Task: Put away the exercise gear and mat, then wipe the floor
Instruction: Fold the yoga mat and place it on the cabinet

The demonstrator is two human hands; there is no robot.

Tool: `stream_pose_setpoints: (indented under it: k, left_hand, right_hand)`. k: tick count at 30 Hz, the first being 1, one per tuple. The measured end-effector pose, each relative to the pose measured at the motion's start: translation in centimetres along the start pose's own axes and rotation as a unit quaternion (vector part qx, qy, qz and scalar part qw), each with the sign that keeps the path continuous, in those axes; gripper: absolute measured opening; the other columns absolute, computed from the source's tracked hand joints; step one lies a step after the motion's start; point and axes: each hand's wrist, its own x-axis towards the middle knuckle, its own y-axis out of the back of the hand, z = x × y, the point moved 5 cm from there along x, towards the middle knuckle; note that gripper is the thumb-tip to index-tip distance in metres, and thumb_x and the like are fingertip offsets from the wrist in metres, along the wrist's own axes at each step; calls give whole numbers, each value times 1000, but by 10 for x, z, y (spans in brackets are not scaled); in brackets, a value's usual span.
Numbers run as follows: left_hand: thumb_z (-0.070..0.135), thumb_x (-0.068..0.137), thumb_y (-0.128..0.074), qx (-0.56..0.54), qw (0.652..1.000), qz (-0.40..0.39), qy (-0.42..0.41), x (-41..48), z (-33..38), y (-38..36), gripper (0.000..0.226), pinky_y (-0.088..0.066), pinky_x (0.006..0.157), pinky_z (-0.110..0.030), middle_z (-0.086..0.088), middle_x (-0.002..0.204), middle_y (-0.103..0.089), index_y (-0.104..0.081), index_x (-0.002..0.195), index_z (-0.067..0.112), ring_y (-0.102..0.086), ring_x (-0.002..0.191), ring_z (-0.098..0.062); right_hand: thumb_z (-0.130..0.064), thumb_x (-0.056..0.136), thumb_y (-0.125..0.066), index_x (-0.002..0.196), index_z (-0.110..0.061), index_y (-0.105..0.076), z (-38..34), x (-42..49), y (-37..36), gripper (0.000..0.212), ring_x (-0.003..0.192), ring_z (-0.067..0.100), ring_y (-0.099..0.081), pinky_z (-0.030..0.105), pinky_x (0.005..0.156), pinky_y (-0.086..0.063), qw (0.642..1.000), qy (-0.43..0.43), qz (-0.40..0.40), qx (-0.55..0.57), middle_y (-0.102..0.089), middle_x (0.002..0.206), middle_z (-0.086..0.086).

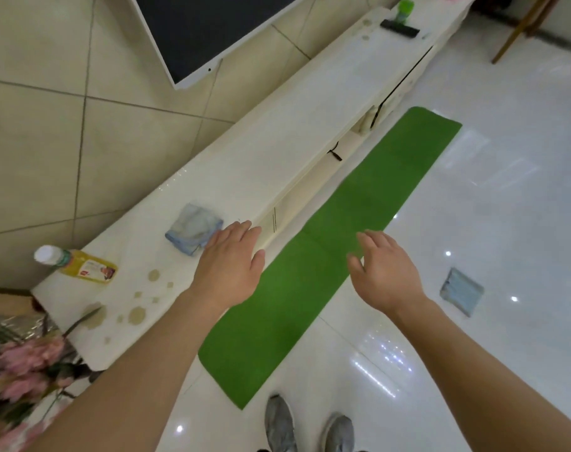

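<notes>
The green mat lay flat, unrolled, along the cabinet; left hand and right hand hovered, fingers loosely spread, holding nothing.

Forearms bare to the frame's edge, as are the left hand and right hand; grey shoes (mottled fabric, rounded toes) cover both feet.

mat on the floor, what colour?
Plain bright green; the mat shows best, unrolled, in the head view.

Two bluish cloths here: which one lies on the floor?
The flat blue cloth, right of the green mat. The crumpled cloth sits up on the white cabinet, beside the left hand.
</notes>
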Motion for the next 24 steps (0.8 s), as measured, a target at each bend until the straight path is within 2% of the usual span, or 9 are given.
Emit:
stream_pose_setpoints:
  k: [7,14,18,24]
  left_hand:
    - [33,102,-41,8,1000,2,-22,-24,21,-12,50,-18,121,-44,-8,158,-33,-41,148,15,-27,146,-25]
    - [33,103,-38,14,999,-5,-29,-60,45,-20,51,-15,122,-41,-7,160,-28,-36,151,15,-23,147,-23]
    - [35,103,-35,15,999,-30,-30,-75,41,-37,53,-20,121,-43,-6,161,-26,-33,152,16,-22,148,-22]
    - [36,103,-34,18,996,-61,-55,-81,8,-61,53,-17,122,-42,-3,162,-23,-30,153,19,-20,149,-19]
  right_hand:
    - [-36,100,-34,144,-6,-40,22,-41,-19,53,139,27,-33,38,116,-24,1000,-21,0,8,-42,149,11]
    - [-36,99,-35,142,-7,-42,44,-93,-26,52,138,27,-33,37,114,-25,999,-42,-2,16,-42,148,11]
    - [-35,99,-38,142,-6,-42,45,-109,-34,52,138,28,-33,37,114,-25,998,-57,11,26,-43,147,13]
    - [-35,99,-38,141,-6,-42,21,-122,-70,51,135,27,-36,36,113,-26,996,-88,12,22,-45,145,10]
